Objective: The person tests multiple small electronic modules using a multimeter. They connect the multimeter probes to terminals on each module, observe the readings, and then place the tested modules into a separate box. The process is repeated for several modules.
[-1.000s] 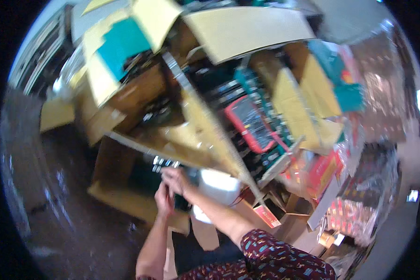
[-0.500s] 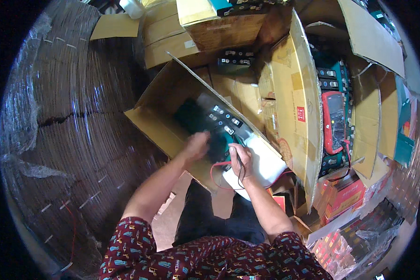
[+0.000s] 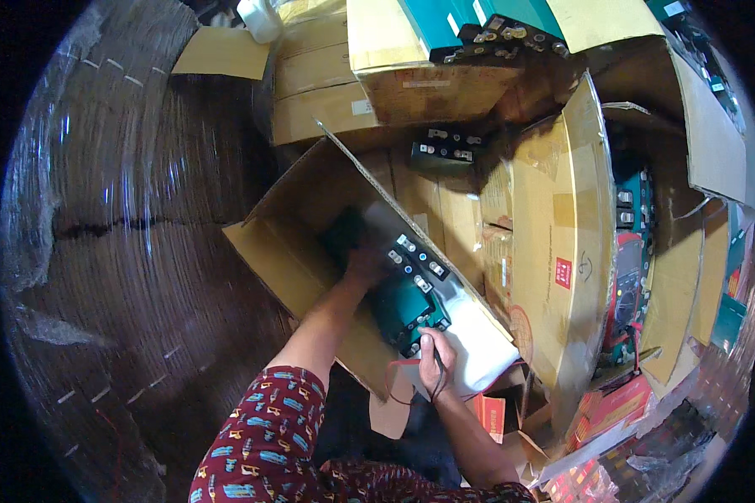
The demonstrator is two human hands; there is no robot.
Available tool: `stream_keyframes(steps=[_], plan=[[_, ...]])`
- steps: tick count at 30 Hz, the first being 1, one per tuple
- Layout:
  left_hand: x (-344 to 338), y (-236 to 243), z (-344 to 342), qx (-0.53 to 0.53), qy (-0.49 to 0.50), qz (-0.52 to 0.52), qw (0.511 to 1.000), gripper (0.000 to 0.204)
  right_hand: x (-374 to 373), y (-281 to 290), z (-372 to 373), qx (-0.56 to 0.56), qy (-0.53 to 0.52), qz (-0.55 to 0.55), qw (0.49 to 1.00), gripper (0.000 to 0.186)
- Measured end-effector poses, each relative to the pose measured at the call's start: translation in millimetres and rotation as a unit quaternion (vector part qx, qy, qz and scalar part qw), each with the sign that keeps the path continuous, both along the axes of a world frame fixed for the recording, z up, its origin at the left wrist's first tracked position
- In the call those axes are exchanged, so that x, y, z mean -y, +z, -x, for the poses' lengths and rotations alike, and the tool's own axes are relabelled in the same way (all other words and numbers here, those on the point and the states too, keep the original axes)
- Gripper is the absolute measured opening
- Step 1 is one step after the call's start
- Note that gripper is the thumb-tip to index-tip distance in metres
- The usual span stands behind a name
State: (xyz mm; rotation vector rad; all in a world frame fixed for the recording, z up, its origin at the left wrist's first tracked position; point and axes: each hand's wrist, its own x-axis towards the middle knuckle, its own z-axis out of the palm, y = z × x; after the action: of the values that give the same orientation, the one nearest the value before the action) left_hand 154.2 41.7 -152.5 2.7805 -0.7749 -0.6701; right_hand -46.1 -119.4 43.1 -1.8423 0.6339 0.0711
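Observation:
Below me an open cardboard box (image 3: 277,251) holds dark green batteries (image 3: 407,306) with black tops and metal terminals. My left hand (image 3: 367,261) reaches deep into the box, over the batteries; its fingers are dim and blurred, so I cannot tell what they touch. At the box's near right corner, my right hand (image 3: 438,360) is closed around thin test leads, with a red lead (image 3: 390,379) looping beside it. White foam sheet (image 3: 478,339) lies just right of that hand. A red multimeter (image 3: 626,285) rests on batteries in the right-hand box.
A tall cardboard box (image 3: 554,226) stands close on the right. Another battery (image 3: 442,152) sits beyond my box, and more batteries (image 3: 512,38) lie on a carton at the top. Stacked, plastic-wrapped cardboard (image 3: 159,268) fills the left side.
My left hand has gone further into the box, away from me. The right hand stays by the near right corner with the leads. The whole view has shifted, and the multimeter appears lower.

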Motion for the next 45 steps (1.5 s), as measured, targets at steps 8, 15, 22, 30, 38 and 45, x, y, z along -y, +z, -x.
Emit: stream_keyframes(steps=[8, 15, 22, 30, 38, 45], plan=[[12, 7, -47, -0.06, -0.13, -0.048, 0.989, 0.077, -17, -14, -77, 0.122, 0.047, 0.023, 0.991, 0.019], [22, 4, -85, -0.176, -0.285, -0.159, 0.929, 0.067, -9, -43, -107, 0.231, 0.108, 0.09, 0.963, 0.013], [-6, 43, -109, -0.215, -0.479, -0.125, 0.842, 0.058, -3, -28, -99, 0.22, 0.104, 0.079, 0.967, 0.014], [-81, 150, -109, -0.17, -0.16, 0.123, 0.965, 0.038, 4, -29, -91, 0.157, 0.079, 0.046, 0.983, 0.015], [-62, 137, -79, -0.217, -0.133, 0.249, 0.934, 0.047, 10, -2, -69, 0.074, -0.038, 0.035, 0.996, 0.023], [-76, 47, -52, -0.177, 0.064, 0.256, 0.948, 0.057, 15, 4, -54, 0.025, -0.084, -0.007, 0.996, 0.027]])
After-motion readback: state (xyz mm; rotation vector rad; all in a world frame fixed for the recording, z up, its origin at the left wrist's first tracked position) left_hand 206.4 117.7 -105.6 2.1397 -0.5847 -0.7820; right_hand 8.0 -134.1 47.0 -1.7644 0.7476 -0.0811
